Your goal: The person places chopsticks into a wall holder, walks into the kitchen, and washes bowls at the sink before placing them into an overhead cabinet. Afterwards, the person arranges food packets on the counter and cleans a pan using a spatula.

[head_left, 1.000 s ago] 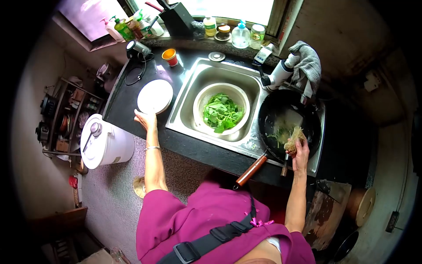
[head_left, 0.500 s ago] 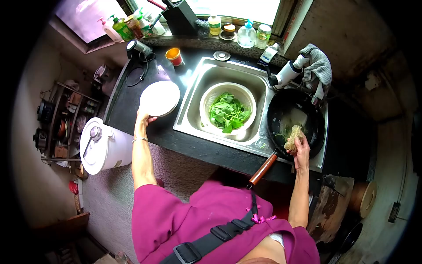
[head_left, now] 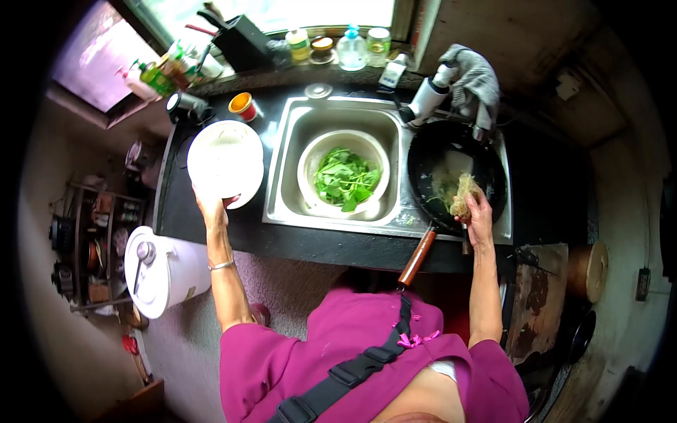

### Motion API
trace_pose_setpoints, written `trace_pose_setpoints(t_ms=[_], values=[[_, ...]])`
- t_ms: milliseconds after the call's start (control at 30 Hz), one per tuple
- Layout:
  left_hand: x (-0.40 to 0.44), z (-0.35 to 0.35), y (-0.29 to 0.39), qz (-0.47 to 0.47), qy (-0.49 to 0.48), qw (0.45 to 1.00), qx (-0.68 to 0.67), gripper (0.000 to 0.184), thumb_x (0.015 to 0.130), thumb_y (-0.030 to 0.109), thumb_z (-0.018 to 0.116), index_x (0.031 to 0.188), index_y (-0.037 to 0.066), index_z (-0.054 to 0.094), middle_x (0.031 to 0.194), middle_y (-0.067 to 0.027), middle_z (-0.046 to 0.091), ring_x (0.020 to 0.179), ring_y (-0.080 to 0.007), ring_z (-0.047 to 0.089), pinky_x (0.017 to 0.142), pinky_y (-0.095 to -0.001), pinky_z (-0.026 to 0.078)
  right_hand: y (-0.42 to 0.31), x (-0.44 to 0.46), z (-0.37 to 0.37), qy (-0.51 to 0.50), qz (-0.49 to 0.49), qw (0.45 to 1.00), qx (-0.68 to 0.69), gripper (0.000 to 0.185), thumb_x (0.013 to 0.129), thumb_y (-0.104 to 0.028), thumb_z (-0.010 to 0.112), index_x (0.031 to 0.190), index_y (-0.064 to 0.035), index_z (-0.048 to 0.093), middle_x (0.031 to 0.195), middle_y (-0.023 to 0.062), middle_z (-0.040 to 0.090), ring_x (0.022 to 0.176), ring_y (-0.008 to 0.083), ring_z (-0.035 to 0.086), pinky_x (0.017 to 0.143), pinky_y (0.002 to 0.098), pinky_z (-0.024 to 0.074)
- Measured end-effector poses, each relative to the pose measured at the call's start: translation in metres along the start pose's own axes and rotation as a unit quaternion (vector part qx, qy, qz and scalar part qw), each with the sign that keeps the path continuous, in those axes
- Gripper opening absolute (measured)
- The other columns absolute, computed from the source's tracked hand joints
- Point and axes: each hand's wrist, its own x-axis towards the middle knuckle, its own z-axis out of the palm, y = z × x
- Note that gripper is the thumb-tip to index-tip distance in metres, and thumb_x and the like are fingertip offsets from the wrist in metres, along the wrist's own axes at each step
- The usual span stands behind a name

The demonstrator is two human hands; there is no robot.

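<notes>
My left hand (head_left: pixel 214 204) grips the near edge of a white plate (head_left: pixel 226 156) above the left part of the counter. A second rim shows under its lower right side, so there may be two plates. My right hand (head_left: pixel 479 217) is closed on a tan, fibrous loofah scrubber (head_left: pixel 462 194). It is held at the near side of a black wok (head_left: pixel 488 169) with a brown wooden handle (head_left: pixel 418 257). Some cloudy water and green bits lie inside the wok. Between my hands, a pale colander (head_left: pixel 306 166) of leafy greens (head_left: pixel 344 178) sits in the steel sink (head_left: pixel 276 190).
A tap draped with a grey cloth (head_left: pixel 474 79) stands behind the wok. An orange cup (head_left: pixel 242 106) and a sink plug (head_left: pixel 318 90) are on the counter's back part. Bottles and a knife block (head_left: pixel 241 44) line the sill. A white bucket (head_left: pixel 185 271) stands at lower left.
The view has shifted, moving the counter items leftward. The plate in my left hand looks larger, closer to the camera. My right hand still holds the loofah in the wok.
</notes>
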Motion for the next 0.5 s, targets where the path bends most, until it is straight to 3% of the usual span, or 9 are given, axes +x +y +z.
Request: trace_pose_setpoints(t_ms=[67, 133, 200, 267, 300, 333, 400, 467, 500], values=[[-0.027, 0.038, 0.015, -0.056, -0.052, 0.997, -0.014, 0.038, 0.084, 0.006, 0.039, 0.121, 0.005, 0.029, 0.097, -0.0197, 0.054, 0.064, -0.0272, 0.062, 0.042, -0.0305, 0.054, -0.002, 0.005, -0.003, -0.009, -0.004, 1.000, 0.012, 0.041, 0.084, -0.020, 0.056, 0.122, -0.0072, 0.044, 0.095, 0.0059, 0.058, 0.069, 0.0096, 0.058, 0.047, 0.0190, 0.0484], [-0.033, 0.062, -0.018, -0.221, -0.108, 0.967, -0.060, 0.040, 0.083, 0.004, 0.040, 0.121, 0.000, 0.025, 0.092, -0.0201, 0.055, 0.061, -0.0272, 0.062, 0.042, -0.0298, 0.054, -0.010, 0.010, -0.003, -0.007, -0.002, 1.000, -0.002, 0.042, 0.084, -0.021, 0.057, 0.122, -0.0074, 0.044, 0.093, 0.0051, 0.058, 0.069, 0.0086, 0.058, 0.045, 0.0177, 0.0458], [-0.068, 0.111, -0.030, -0.147, -0.216, 0.965, -0.024, 0.042, 0.082, 0.002, 0.039, 0.120, -0.003, 0.024, 0.096, -0.0213, 0.052, 0.062, -0.0281, 0.061, 0.043, -0.0297, 0.055, -0.013, 0.018, -0.005, -0.020, -0.013, 1.000, -0.016, 0.040, 0.084, -0.021, 0.056, 0.120, -0.0071, 0.046, 0.089, 0.0030, 0.058, 0.065, 0.0058, 0.054, 0.043, 0.0165, 0.0413], [-0.101, 0.165, -0.041, -0.180, -0.252, 0.951, 0.000, 0.046, 0.080, 0.000, 0.039, 0.123, -0.002, 0.023, 0.103, -0.0224, 0.048, 0.068, -0.0294, 0.061, 0.044, -0.0300, 0.056, -0.018, 0.027, -0.005, -0.023, -0.066, 0.997, -0.036, 0.041, 0.084, -0.021, 0.056, 0.121, -0.0061, 0.045, 0.090, 0.0027, 0.057, 0.065, 0.0049, 0.052, 0.045, 0.0166, 0.0398], [-0.117, 0.187, -0.056, -0.206, -0.278, 0.938, -0.008, 0.048, 0.078, 0.000, 0.038, 0.124, -0.003, 0.022, 0.105, -0.0225, 0.046, 0.073, -0.0299, 0.061, 0.045, -0.0305, 0.056, -0.026, 0.031, -0.005, -0.035, -0.064, 0.995, -0.070, 0.044, 0.085, -0.018, 0.055, 0.124, -0.0040, 0.041, 0.107, 0.0065, 0.054, 0.092, 0.0131, 0.053, 0.080, 0.0247, 0.0438], [-0.132, 0.210, -0.068, -0.232, -0.304, 0.924, -0.016, 0.051, 0.077, 0.000, 0.038, 0.125, -0.003, 0.021, 0.108, -0.0226, 0.045, 0.077, -0.0305, 0.061, 0.045, -0.0310, 0.057, -0.033, 0.036, -0.005, -0.037, -0.097, 0.988, -0.115, 0.045, 0.084, -0.018, 0.055, 0.125, -0.0040, 0.041, 0.108, 0.0074, 0.054, 0.094, 0.0143, 0.052, 0.083, 0.0264, 0.0419], [-0.165, 0.257, -0.059, -0.250, -0.358, 0.899, -0.039, 0.057, 0.075, -0.001, 0.038, 0.128, 0.000, 0.018, 0.109, -0.0217, 0.045, 0.082, -0.0305, 0.060, 0.044, -0.0310, 0.056, -0.042, 0.045, -0.004, -0.056, -0.148, 0.969, -0.191, 0.051, 0.082, -0.024, 0.058, 0.126, -0.0054, 0.041, 0.107, 0.0105, 0.056, 0.095, 0.0187, 0.053, 0.082, 0.0299, 0.0436], [-0.191, 0.292, -0.064, -0.241, -0.382, 0.889, -0.078, 0.058, 0.074, -0.001, 0.038, 0.129, 0.001, 0.019, 0.109, -0.0203, 0.047, 0.080, -0.0286, 0.061, 0.044, -0.0303, 0.056, -0.048, 0.049, -0.001, -0.082, -0.131, 0.955, -0.253, 0.052, 0.082, -0.026, 0.058, 0.127, -0.0058, 0.040, 0.110, 0.0156, 0.055, 0.098, 0.0220, 0.054, 0.083, 0.0318, 0.0435], [-0.200, 0.306, -0.064, -0.274, -0.400, 0.872, -0.073, 0.057, 0.074, -0.001, 0.039, 0.128, 0.002, 0.022, 0.106, -0.0189, 0.050, 0.077, -0.0263, 0.062, 0.044, -0.0302, 0.056, -0.053, 0.050, -0.001, -0.114, -0.098, 0.935, -0.320, 0.052, 0.084, -0.027, 0.057, 0.127, -0.0043, 0.039, 0.107, 0.0125, 0.056, 0.093, 0.0185, 0.054, 0.079, 0.0291, 0.0446]])
